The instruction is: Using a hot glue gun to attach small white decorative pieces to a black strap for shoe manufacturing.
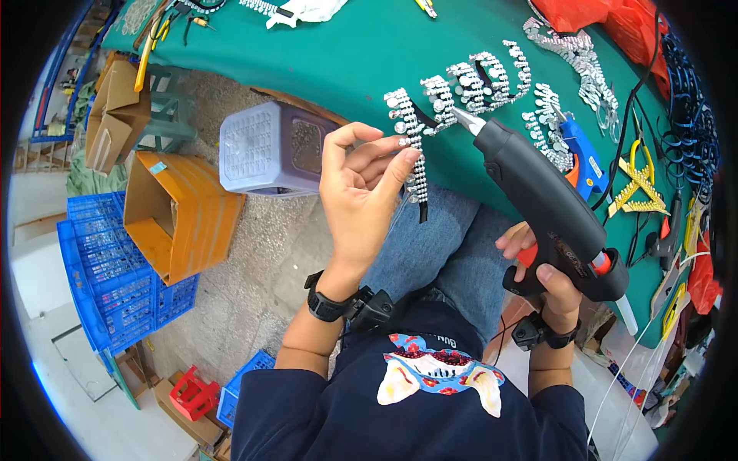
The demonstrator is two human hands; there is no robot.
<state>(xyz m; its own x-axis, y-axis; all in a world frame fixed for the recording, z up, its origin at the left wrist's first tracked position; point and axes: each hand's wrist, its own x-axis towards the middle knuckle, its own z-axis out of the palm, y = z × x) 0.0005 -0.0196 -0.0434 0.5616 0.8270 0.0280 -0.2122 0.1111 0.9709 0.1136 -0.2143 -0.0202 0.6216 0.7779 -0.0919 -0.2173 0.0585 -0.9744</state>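
Observation:
My left hand [361,180] pinches a rhinestone-studded trim strip [417,157] between thumb and fingers, at the near edge of the green-covered table [338,46]. The strip hangs partly over the edge, its black end pointing down. My right hand [547,273] is wrapped round the handle of a black glue gun [530,180] with a red trigger. The gun's metal nozzle points up and left, close to a row of rhinestone strips [440,100] on the table. A white glue stick [626,315] sticks out of its back end.
Beyond the gun lie a blue glue gun [582,154], yellow-handled pliers [639,154] and more rhinestone trim [573,58]. Red plastic bags [607,19] sit at the far right, near a dark cable. On the floor at left stand a lilac bin [257,150], an orange box [204,223] and blue crates [115,269].

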